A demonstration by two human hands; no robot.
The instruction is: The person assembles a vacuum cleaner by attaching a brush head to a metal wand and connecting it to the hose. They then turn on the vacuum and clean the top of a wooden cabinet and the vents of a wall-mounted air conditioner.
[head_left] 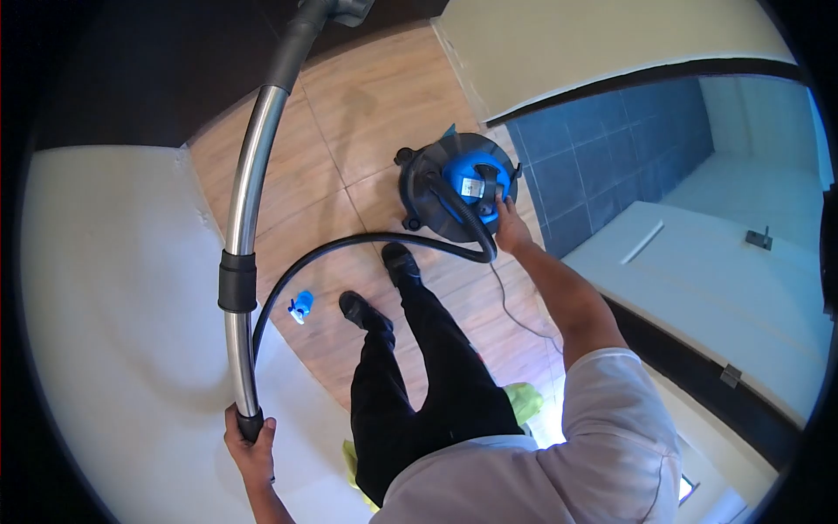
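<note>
My left hand (pixel 251 445) is wrapped round the lower end of a vacuum wand (pixel 249 188), a bent metal tube with black joints that rises to the upper left. A black hose (pixel 349 238) curves from that end to a blue and black vacuum cleaner (pixel 467 166) on the floor. At the cleaner's top, my right hand (pixel 513 229) has its fingers closed at the black carrying handle (pixel 487 188); the grip is partly hidden. The floor head at the wand's far end is cut off by the top edge.
A small blue and white item (pixel 301 306) lies on the wood-look floor (pixel 384 96) near my feet. A grey cord (pixel 506 301) trails from the cleaner. To the right are a grey-tiled floor (pixel 576 140) and a white door (pixel 698 262); a white wall (pixel 113 288) stands left.
</note>
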